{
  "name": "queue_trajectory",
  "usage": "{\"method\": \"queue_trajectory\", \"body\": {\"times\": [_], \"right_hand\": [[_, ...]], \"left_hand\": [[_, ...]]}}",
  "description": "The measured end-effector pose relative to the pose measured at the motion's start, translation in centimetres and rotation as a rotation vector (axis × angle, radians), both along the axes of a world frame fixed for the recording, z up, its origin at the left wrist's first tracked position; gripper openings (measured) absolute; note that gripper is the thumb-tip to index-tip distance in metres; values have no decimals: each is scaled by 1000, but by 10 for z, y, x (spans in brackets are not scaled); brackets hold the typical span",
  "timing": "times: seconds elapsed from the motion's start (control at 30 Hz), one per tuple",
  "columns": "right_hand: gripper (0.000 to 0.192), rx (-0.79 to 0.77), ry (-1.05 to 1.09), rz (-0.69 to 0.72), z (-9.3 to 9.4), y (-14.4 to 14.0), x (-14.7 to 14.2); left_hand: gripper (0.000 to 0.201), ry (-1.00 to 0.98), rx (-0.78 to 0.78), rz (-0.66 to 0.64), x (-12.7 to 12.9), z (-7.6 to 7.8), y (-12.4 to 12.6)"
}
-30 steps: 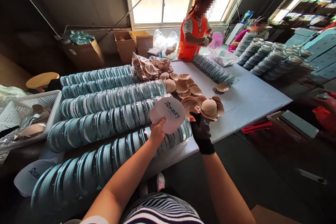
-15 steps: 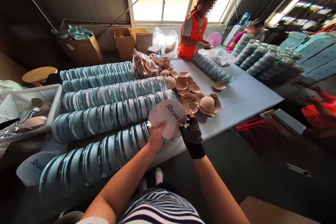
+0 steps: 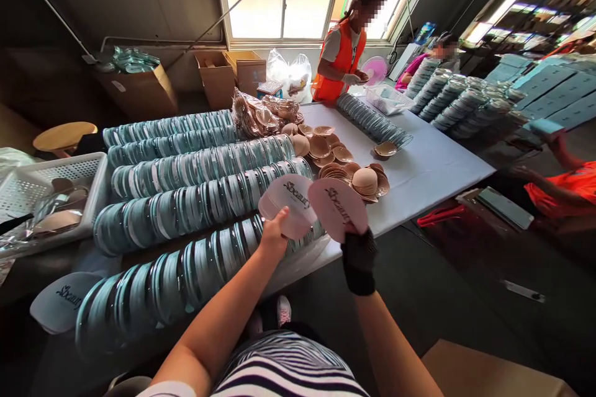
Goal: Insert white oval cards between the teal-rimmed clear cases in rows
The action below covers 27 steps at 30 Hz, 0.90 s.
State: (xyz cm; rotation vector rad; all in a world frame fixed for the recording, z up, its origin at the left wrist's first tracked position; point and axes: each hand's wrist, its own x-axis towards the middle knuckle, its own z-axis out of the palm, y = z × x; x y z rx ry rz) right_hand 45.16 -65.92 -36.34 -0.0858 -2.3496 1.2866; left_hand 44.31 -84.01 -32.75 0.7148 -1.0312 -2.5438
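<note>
My left hand [image 3: 274, 234], bare, grips a stack of rounded white printed cards [image 3: 285, 201] with its thumb on top. In my right hand [image 3: 359, 254], in a black fingerless glove, is one similar printed card [image 3: 335, 208], held by its lower edge. The two lie side by side, their edges close together or overlapping. Beneath and beyond them on the table are piles of beige cups [image 3: 365, 181], shaped like bra pads. Long rows of clear round packages [image 3: 205, 198] lie to the left of my hands.
A white basket [image 3: 100, 183] with bagged beige cups stands at the left. More printed cards [image 3: 56, 301] lie at the lower left. Across the white table [image 3: 433, 155], a person in an orange vest [image 3: 342, 56] handles a cup. At right are stacked packages [image 3: 470, 102] and another person's orange sleeve [image 3: 565, 192].
My right hand has drawn one card off the stack and moved it to the right. My left hand keeps the rest of the stack in nearly the same place.
</note>
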Motion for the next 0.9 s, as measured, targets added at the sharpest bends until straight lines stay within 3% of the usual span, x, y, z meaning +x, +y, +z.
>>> {"method": "queue_trajectory", "body": {"times": [0.07, 0.17, 0.23, 0.33, 0.43, 0.57, 0.73, 0.9], "right_hand": [[45, 77, -11, -16, -13, 25, 26], [42, 196, -43, 280, -36, 45, 67], [39, 262, -27, 447, -46, 40, 81], [31, 430, -35, 526, -48, 14, 69], [27, 658, -190, 455, -36, -12, 36], [27, 844, -243, 361, -18, -18, 11], [32, 780, -39, 335, -21, -18, 8], [37, 612, 163, 373, -46, -23, 0]], "left_hand": [[37, -21, 68, 58, -11, 6, -12], [36, -22, 126, 82, -24, 8, -26], [37, -6, 131, 69, -26, 6, -30], [40, 1, 113, 53, -22, 3, -28], [41, -31, 98, 33, -18, 3, -25], [42, 0, 84, 48, -18, 2, -26], [33, -8, 157, 48, -21, 0, -31], [34, -3, 173, 41, -23, -2, -33]]}}
